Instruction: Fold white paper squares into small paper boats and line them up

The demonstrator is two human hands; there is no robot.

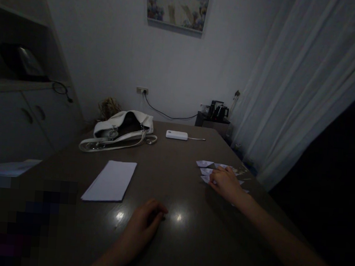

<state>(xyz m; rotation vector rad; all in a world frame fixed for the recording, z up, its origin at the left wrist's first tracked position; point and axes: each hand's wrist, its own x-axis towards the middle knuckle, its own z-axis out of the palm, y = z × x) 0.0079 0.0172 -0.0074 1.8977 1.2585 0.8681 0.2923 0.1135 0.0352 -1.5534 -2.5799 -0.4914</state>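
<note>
My right hand (225, 183) reaches out to the table's right side and rests with curled fingers on a cluster of small folded white paper pieces (205, 164). I cannot make out whether it grips one of them. My left hand (145, 220) lies on the dark tabletop (168, 177) near me, fingers curled loosely inward, with nothing visible in it. A stack of white paper sheets (110, 181) lies to the left of my left hand.
A white handbag (122, 130) lies at the table's far left. A white power bank (176, 135) with a cable sits at the far middle. Cabinets stand at left, a curtain at right, and a kettle (217, 110) on a small stand behind the table.
</note>
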